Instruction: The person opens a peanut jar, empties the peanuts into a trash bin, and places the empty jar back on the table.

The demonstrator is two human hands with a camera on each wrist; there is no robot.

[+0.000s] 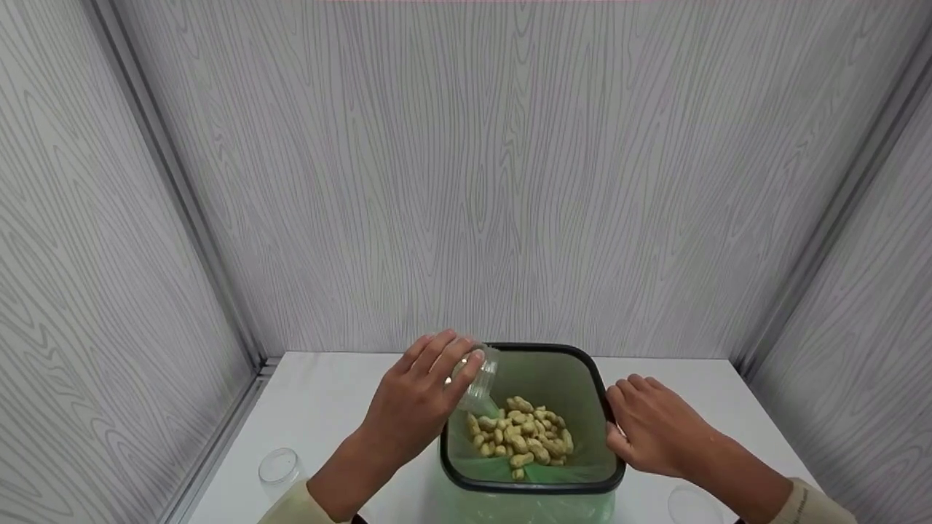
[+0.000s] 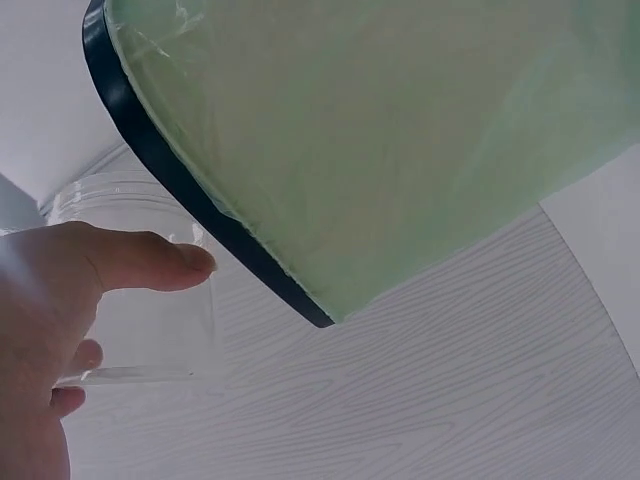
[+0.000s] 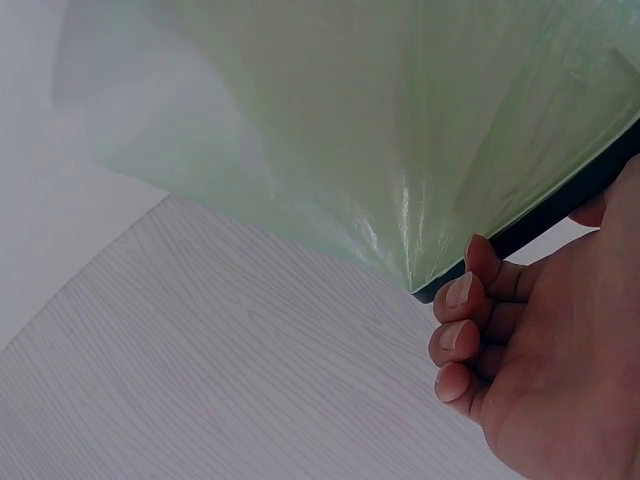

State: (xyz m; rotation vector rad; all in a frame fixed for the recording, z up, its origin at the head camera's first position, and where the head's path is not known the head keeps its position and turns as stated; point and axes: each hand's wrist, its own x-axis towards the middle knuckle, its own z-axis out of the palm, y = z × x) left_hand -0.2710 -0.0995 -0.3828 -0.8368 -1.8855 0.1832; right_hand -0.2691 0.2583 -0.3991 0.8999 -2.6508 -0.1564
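Observation:
My left hand (image 1: 422, 389) grips a clear plastic jar (image 1: 482, 382), tipped over the left side of a trash bin. In the left wrist view, the thumb lies along the side of the jar (image 2: 150, 335). The bin has a black rim (image 1: 539, 488) and a thin green liner bag (image 1: 524, 509) over its outside. Inside it lies a heap of unshelled peanuts (image 1: 520, 437). My right hand (image 1: 659, 426) holds the rim's right side. The right wrist view shows its curled fingers (image 3: 458, 340) at the rim, beside the creased liner.
On the white table (image 1: 335, 393), a clear round container (image 1: 279, 466) stands at the left. A clear round object, perhaps a lid (image 1: 695, 503), lies at the front right. Wood-grain panels (image 1: 466, 182) enclose the back and both sides.

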